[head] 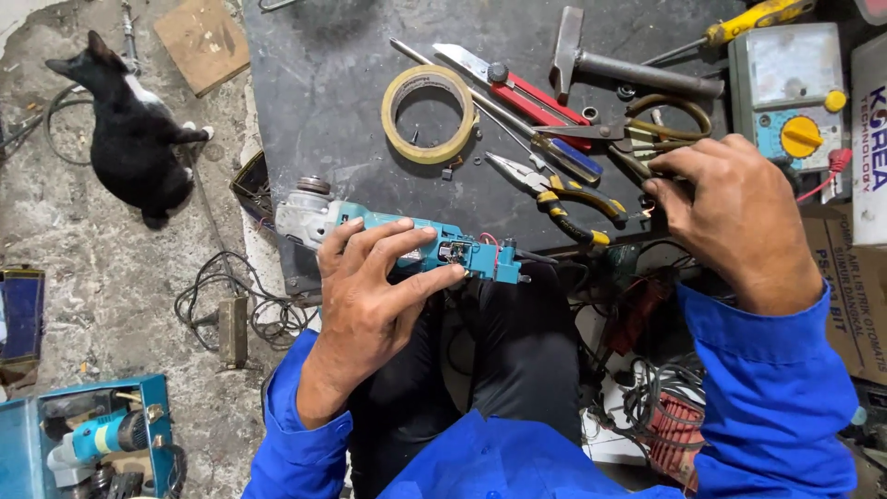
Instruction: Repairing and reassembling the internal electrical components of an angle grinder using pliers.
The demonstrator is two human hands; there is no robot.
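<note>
Left hand (370,291) grips teal angle grinder (407,236), casing open; right hand (735,217) reaches among scissors (647,125), grip unclear.

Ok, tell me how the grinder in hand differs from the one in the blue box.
The held grinder lies across the table edge with its rear casing off and wiring bare; the boxed grinder looks closed up. The left hand grips the first; nothing touches the second, which sits in the box on the floor. Both are teal with grey heads.
</note>
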